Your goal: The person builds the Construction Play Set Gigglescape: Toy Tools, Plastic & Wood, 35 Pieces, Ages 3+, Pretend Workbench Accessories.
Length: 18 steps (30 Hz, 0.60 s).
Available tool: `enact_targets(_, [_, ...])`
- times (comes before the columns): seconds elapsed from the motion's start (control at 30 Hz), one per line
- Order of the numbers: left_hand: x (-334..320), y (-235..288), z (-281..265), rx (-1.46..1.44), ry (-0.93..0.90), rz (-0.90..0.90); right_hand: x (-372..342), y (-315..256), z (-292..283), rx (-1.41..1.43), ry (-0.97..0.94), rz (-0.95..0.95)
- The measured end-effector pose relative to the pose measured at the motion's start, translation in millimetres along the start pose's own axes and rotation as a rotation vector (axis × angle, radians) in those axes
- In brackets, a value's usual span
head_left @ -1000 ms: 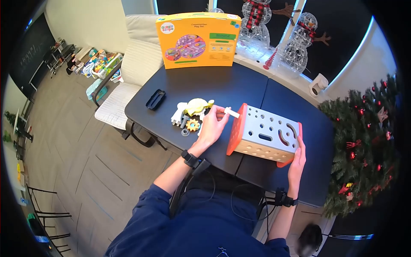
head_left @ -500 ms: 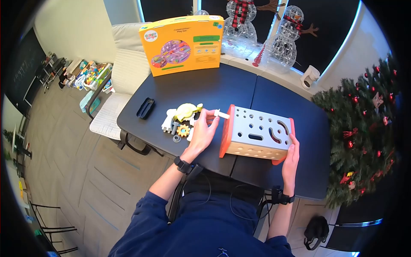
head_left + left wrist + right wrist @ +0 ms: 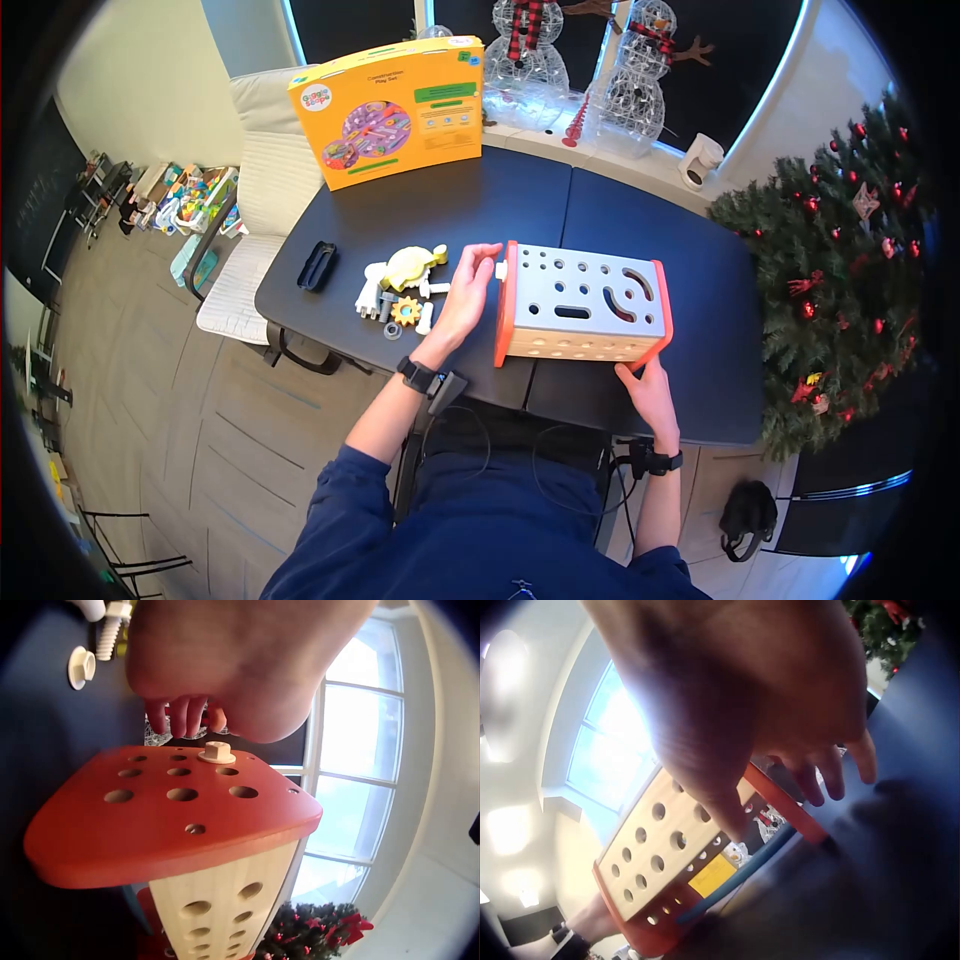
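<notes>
A toy workbench with a grey top, wooden sides and red end panels stands on the dark table. A cream bolt sits in a corner hole of its left panel, only its hex head showing. My left hand is beside that panel, fingers extended near the bolt head and holding nothing. At the front right corner, my right hand grips the other red panel, thumb on the inner side and fingers on the outer. Left of my left hand lie a yellow piece, an orange gear and a grey nut.
A cream bolt and a flanged cream piece lie beside the left panel. A black tray is near the table's left edge. A yellow play-set box stands at the back. A decorated tree borders the right side.
My left hand has put the cream bolt into the left panel and let go of it. My right hand has moved from the right end to the front right corner.
</notes>
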<state>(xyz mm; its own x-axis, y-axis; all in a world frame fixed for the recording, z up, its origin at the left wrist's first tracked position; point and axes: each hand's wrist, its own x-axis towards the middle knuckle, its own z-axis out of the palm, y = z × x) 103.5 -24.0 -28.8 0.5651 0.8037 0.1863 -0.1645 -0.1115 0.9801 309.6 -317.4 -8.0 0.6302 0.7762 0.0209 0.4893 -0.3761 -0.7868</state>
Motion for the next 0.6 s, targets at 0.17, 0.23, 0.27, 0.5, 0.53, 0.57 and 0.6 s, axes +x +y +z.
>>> enact_targets(0.17, [10,-3,6,-0.129,-0.116,-0.101,7,8,9,-0.121,0.090,0.048])
enact_targets(0.23, [8,-3,5,-0.086,-0.111,-0.073,6,-6,6,-0.113,0.182,0.080])
enact_targets(0.27, [4,2,6,-0.061,-0.103,-0.068,5,-15,2,-0.120,0.234,0.068])
enact_targets(0.5, [-20,29,13,-0.005,-0.005,-0.148,-3,-61,-39,0.119,0.344,0.008])
enact_targets(0.53, [-24,30,12,-0.044,-0.020,-0.177,-5,-59,-38,0.249,0.302,-0.077])
enact_targets(0.57, [-28,30,10,-0.082,-0.034,-0.206,-7,-57,-38,0.380,0.260,-0.164])
enact_targets(0.6, [-32,24,7,-0.052,-0.081,-0.241,-8,-58,-37,0.399,0.248,-0.190])
